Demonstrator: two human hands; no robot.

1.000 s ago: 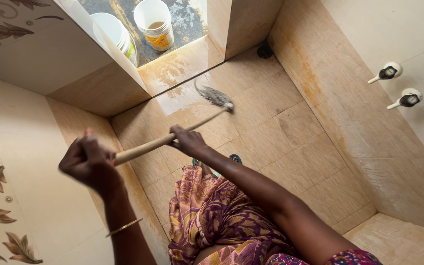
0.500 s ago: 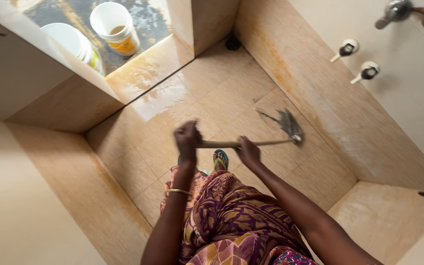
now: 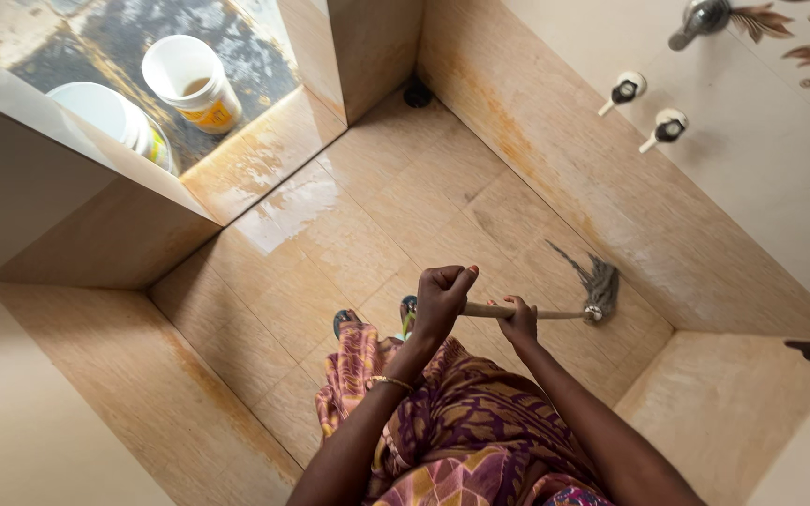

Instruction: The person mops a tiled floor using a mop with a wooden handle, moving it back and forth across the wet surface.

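My left hand [image 3: 442, 300] is closed around the top end of a wooden broom handle [image 3: 536, 315]. A little further down the same handle, my right hand [image 3: 518, 324] grips it too. The grey bristle head [image 3: 600, 286] rests on the wet tan floor tiles [image 3: 377, 215] to my right, near the base of the right wall. A thin bangle circles my left wrist. Below the hands hangs my patterned purple and pink garment [image 3: 452, 422], with my sandalled feet [image 3: 345, 321] showing just beyond it.
Two white buckets [image 3: 189, 82] stand outside the doorway at top left, beyond a tiled step. Two tap knobs [image 3: 649, 108] and a metal spout [image 3: 700, 19] stick out of the right wall. A floor drain [image 3: 416, 94] sits in the far corner.
The broom head has swung from the far left of the floor to the right side near the wall. My hands have come closer together on the handle. The view has turned right.
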